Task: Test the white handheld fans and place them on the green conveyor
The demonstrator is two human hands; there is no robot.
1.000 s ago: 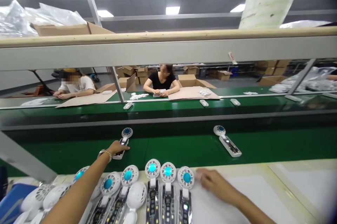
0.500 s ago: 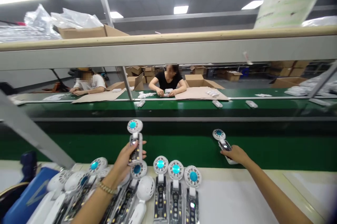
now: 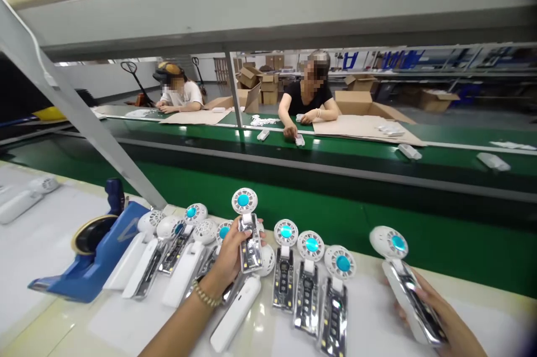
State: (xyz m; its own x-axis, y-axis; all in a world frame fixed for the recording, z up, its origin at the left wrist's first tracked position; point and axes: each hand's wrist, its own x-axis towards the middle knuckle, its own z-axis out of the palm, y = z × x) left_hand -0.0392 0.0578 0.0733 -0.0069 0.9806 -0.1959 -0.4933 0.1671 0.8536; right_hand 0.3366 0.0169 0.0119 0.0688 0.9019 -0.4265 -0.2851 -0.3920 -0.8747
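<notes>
My left hand point(image 3: 229, 259) grips a small handheld fan point(image 3: 248, 229) with a white round head, a turquoise centre and an open circuit-board handle, held upright above the row on the bench. My right hand point(image 3: 440, 318) holds a second fan of the same kind point(image 3: 405, 284) at the lower right, lying along my palm over the white bench. Between the hands, three more open fans point(image 3: 310, 284) lie side by side with their heads toward the belt.
More fans and white handle shells point(image 3: 176, 250) are piled left of my left hand, beside a blue tape dispenser point(image 3: 90, 262). A green conveyor belt point(image 3: 319, 211) runs behind the bench. Two people sit at the far line point(image 3: 308, 105) with cardboard sheets and boxes. A slanted grey strut point(image 3: 79, 113) crosses the left.
Both hands have drawn back from the green belt to the white bench, each carrying its fan. The view has tilted down and shifted left.
</notes>
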